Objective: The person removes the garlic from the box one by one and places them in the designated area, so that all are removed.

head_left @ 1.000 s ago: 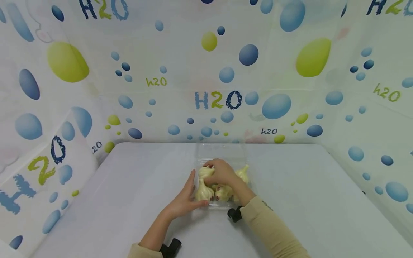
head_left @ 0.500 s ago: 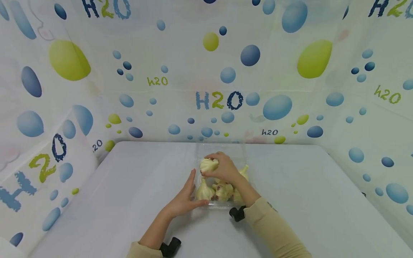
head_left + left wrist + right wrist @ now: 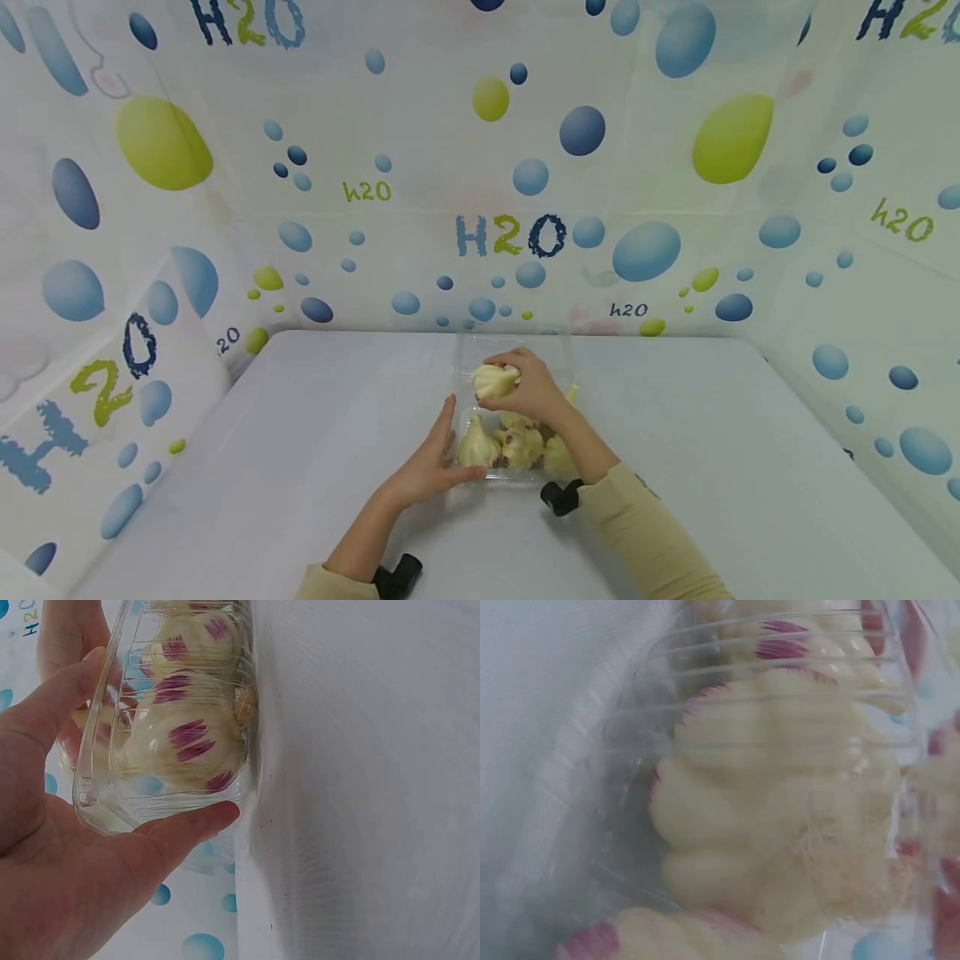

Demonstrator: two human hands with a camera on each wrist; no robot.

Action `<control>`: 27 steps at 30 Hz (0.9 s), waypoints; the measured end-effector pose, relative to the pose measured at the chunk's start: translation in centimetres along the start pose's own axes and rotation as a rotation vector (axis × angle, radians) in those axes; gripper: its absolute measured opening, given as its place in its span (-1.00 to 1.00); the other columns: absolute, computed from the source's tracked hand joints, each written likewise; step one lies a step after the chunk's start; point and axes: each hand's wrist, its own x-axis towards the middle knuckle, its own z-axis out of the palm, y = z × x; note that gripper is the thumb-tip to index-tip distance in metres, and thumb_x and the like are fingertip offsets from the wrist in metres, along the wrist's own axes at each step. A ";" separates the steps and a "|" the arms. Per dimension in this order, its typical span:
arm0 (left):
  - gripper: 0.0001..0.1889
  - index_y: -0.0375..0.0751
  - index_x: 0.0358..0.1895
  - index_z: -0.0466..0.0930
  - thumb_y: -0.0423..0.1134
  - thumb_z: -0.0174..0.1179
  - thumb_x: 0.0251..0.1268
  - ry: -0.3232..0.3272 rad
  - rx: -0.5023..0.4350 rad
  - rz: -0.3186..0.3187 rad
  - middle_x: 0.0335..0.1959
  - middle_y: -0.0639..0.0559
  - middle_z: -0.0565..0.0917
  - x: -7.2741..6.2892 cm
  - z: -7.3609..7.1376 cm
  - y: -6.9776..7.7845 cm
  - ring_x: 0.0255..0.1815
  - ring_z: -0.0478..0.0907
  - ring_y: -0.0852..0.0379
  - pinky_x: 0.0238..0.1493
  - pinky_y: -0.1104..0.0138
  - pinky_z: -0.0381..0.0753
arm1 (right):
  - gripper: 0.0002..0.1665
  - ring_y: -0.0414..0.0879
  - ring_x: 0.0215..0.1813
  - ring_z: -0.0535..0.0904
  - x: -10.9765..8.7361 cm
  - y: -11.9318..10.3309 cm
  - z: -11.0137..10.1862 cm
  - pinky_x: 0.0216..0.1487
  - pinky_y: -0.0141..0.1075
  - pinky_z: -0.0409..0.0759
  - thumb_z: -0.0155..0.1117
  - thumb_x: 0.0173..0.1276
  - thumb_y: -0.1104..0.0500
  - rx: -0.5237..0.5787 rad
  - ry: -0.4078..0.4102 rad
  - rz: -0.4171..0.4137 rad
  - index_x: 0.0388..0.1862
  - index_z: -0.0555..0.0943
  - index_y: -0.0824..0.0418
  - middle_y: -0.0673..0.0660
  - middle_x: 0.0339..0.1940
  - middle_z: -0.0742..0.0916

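My right hand (image 3: 534, 393) pinches a pale garlic bulb (image 3: 493, 382) between thumb and fingers, over the back left of a clear plastic box (image 3: 512, 477). Several more garlic bulbs (image 3: 478, 443) sit in the box, with purple streaks showing through its ribbed wall in the left wrist view. Spread at the box's near left corner, my left hand (image 3: 422, 475) touches it with nearly straight fingers; its thumb (image 3: 191, 827) lies along the outer wall. In the right wrist view a large bulb (image 3: 757, 787) fills the middle behind the clear wall, and the right hand shows only at the edge.
The box's clear lid (image 3: 513, 346) stands open at the back. A white table (image 3: 337, 400) lies under everything, with a bubble-printed curtain (image 3: 420, 125) behind it and at both sides. Black wrist-camera mounts (image 3: 399, 575) stick out from the sleeves.
My right hand has lifted a garlic bulb from the box's back left and carried it up and slightly right. The left hand stays in place at the box's corner.
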 end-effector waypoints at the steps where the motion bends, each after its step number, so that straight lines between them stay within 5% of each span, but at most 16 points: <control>1: 0.15 -0.17 0.43 -0.48 -0.12 0.33 0.05 0.001 0.002 -0.002 0.45 -0.18 -0.39 0.0 0.0 0.0 0.35 -0.10 -0.38 0.17 -0.11 0.22 | -0.37 -0.09 -0.11 0.44 -0.1 0.0 -0.1 -0.12 -0.15 0.50 0.56 -0.17 0.02 0.008 0.004 -0.001 -0.03 0.62 0.08 0.01 -0.17 0.54; 13: 0.09 -0.35 0.41 -0.45 -0.29 0.31 0.08 0.009 -0.030 -0.015 0.43 -0.28 -0.37 -1.2 -0.2 3.2 0.34 -0.11 -0.42 0.18 -0.14 0.18 | -0.36 -0.04 -0.09 0.40 -0.7 -0.1 -1.2 -0.06 0.02 0.46 0.57 -0.17 0.07 0.082 0.032 0.035 -0.01 0.61 0.12 0.06 -0.17 0.52; 19: 0.10 -0.29 0.42 -0.46 -0.25 0.32 0.08 0.025 0.001 -0.018 0.44 -0.24 -0.37 -0.9 0.1 2.2 0.35 -0.11 -0.40 0.18 -0.13 0.18 | -0.34 -0.04 -0.07 0.42 -1.3 -0.1 -1.6 -0.03 -0.04 0.46 0.57 -0.16 0.06 0.078 0.040 0.049 0.01 0.60 0.13 0.06 -0.14 0.52; 24: 0.09 -0.39 0.40 -0.43 -0.27 0.33 0.06 0.019 -0.010 -0.018 0.42 -0.32 -0.35 -1.3 -0.1 3.4 0.33 -0.11 -0.44 0.16 -0.16 0.18 | -0.35 -0.04 -0.06 0.42 -1.7 0.3 -2.1 -0.05 -0.04 0.48 0.57 -0.16 0.07 0.085 0.068 0.043 0.00 0.61 0.13 0.07 -0.13 0.52; 27: 0.09 -0.37 0.41 -0.42 -0.28 0.33 0.05 0.024 -0.004 -0.022 0.43 -0.30 -0.35 -1.0 0.0 2.7 0.35 -0.11 -0.41 0.17 -0.15 0.18 | -0.36 -0.02 -0.06 0.42 -2.0 0.3 -2.5 -0.05 -0.02 0.47 0.57 -0.16 0.09 0.096 0.088 0.034 0.00 0.61 0.14 0.09 -0.12 0.52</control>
